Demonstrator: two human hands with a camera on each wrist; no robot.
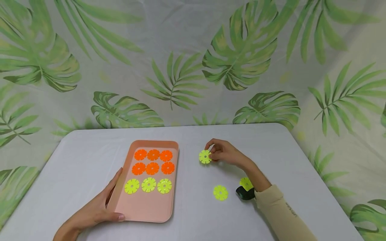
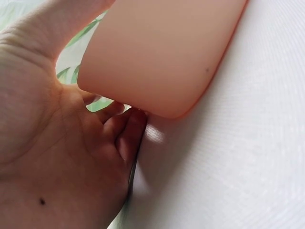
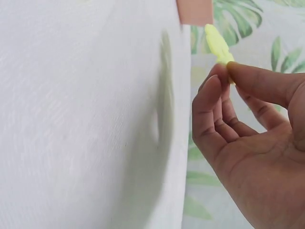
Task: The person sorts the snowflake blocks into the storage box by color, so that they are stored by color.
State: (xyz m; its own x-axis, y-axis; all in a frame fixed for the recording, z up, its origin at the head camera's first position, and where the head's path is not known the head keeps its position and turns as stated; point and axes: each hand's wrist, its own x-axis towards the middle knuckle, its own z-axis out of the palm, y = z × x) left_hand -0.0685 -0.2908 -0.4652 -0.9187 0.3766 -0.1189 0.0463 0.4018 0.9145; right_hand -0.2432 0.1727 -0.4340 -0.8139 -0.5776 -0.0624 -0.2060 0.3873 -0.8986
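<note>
My left hand (image 1: 98, 207) grips the pink tray (image 1: 147, 209) at its near left corner, the thumb over the near side and the fingers along the left side. In the left wrist view, the tray's outer wall (image 2: 157, 57) lies between thumb and fingers. Inside the tray are two rows of orange notched discs (image 1: 152, 168) and a row of three yellow-green ones (image 1: 148, 184). To the right of the tray, my right hand (image 1: 226, 152) pinches a yellow-green notched disc (image 1: 205, 156) between thumb and fingertips. The right wrist view shows this disc (image 3: 218, 44) edge-on, raised above the tabletop.
Another yellow-green disc (image 1: 220, 193) lies on the white table (image 1: 196, 214) right of the tray. A further one (image 1: 246, 183) is partly hidden behind the black wrist camera (image 1: 245, 193) and right forearm. Leaf-patterned cloth (image 1: 181, 67) hangs behind the table.
</note>
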